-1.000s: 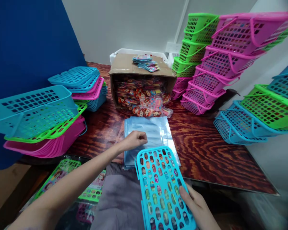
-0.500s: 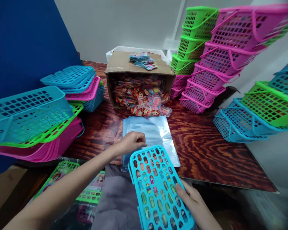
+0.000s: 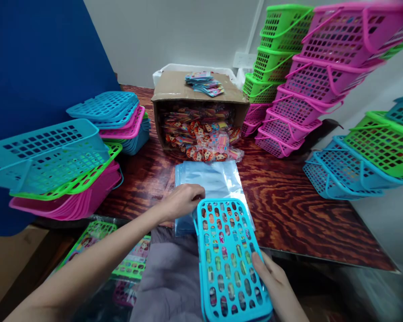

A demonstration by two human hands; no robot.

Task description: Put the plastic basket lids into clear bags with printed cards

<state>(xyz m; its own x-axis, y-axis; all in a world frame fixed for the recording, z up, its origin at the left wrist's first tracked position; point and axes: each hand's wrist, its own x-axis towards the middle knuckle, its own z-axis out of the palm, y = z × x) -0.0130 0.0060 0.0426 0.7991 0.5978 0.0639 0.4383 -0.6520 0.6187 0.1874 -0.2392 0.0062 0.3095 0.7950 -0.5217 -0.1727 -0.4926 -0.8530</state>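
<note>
Within the right grip (image 3: 272, 281) lies a filled blue basket (image 3: 234, 264)

The right hand (image 3: 275, 281) grips the right edge of a blue lidded basket (image 3: 235, 264), its thumb on the perforated lid. The left hand (image 3: 186, 199), fingers curled, is at the basket's eleven o'clock corner, over the clear plastic bags (image 3: 210, 179). At twelve o'clock, an open cardboard box (image 3: 201, 93) holds wrapped packets (image 3: 201, 134). Empty baskets (image 3: 50, 156) are nested at ten o'clock; green and pink baskets (image 3: 314, 80) are stacked at one o'clock.
</note>
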